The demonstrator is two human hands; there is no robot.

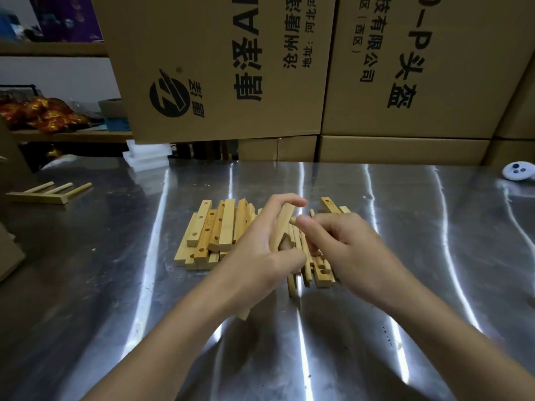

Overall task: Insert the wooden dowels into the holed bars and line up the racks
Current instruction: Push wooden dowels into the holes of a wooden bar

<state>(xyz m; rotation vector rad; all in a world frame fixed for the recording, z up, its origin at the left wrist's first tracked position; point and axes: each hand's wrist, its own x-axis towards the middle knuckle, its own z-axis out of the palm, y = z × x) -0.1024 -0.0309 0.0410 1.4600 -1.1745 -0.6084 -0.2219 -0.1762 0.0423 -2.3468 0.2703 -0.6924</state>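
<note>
My left hand (260,250) grips a holed wooden bar (283,224), held tilted above the metal table (115,285). My right hand (344,247) pinches a thin wooden dowel (293,220) whose tip touches the side of that bar near its upper end. Behind and to the left lies a pile of holed bars (214,235). More loose dowels and bars (312,264) lie under and between my hands, partly hidden. One assembled rack (46,193) with three dowels lies at the far left of the table.
Large cardboard boxes (231,68) stand along the back edge of the table. A white controller (518,170) lies at the far right. White foam pieces (144,157) sit at the back left. A cardboard flap (8,227) is at the left edge.
</note>
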